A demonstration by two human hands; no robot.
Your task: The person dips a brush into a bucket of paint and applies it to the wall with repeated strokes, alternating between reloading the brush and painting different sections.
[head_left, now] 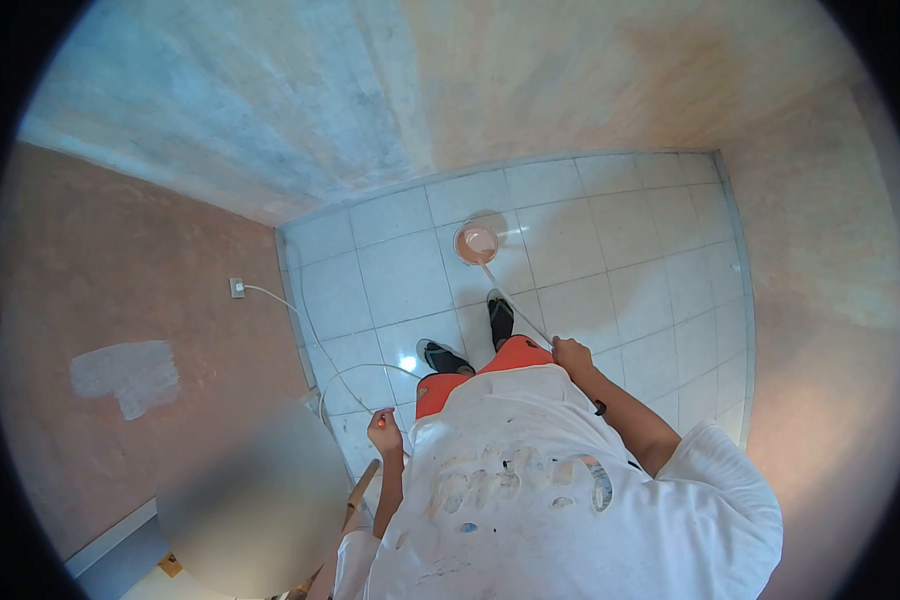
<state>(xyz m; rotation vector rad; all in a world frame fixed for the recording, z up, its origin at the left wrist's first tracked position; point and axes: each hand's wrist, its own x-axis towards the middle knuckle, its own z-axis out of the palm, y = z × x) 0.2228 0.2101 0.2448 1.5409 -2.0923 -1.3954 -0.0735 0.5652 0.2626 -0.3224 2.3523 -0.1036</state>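
Note:
My right hand (571,356) is closed around the upper end of a pale pole (515,305). The pole slants down past my foot into a bucket (476,243) of pinkish paint on the tiled floor. My left hand (385,434) is raised beside my hip, its fingers closed on a small orange object (381,423). A white cable (315,340) runs from the wall socket (237,288) towards that hand and loops across near my leg. I cannot tell what the orange object is. My white shirt (530,480) is stained with paint.
Patchy painted walls (370,90) meet the pale floor tiles (610,230) ahead and at both sides. A white patch (127,376) marks the left wall. A wooden stick (361,490) leans by my left forearm. A blurred area hides the lower left.

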